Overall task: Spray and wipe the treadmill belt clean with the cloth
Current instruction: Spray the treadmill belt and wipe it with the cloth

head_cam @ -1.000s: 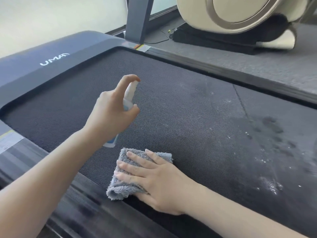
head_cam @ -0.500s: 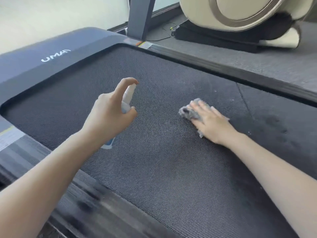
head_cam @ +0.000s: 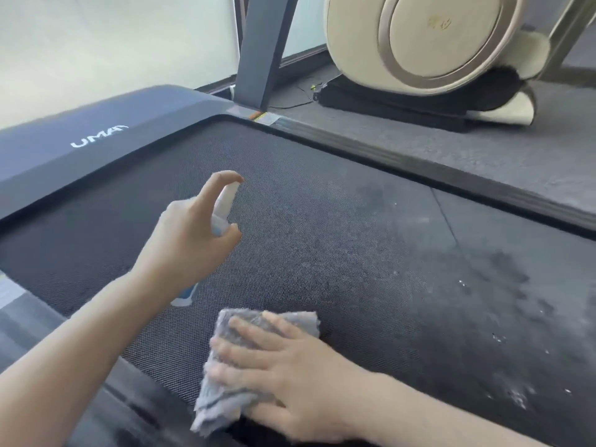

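Treadmill belt [head_cam: 322, 221] wet-speckled | left fingers [head_cam: 216, 183] grip bottle [head_cam: 223, 206] | right fingers [head_cam: 254, 330] flat on cloth [head_cam: 219, 400]

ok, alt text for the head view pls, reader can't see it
A person's right hand presses a grey cloth flat on a dark treadmill belt near its close edge, while the left hand holds a spray bottle above the belt, forefinger on top. Pale droplets speckle the belt to the right; a cream machine stands behind.
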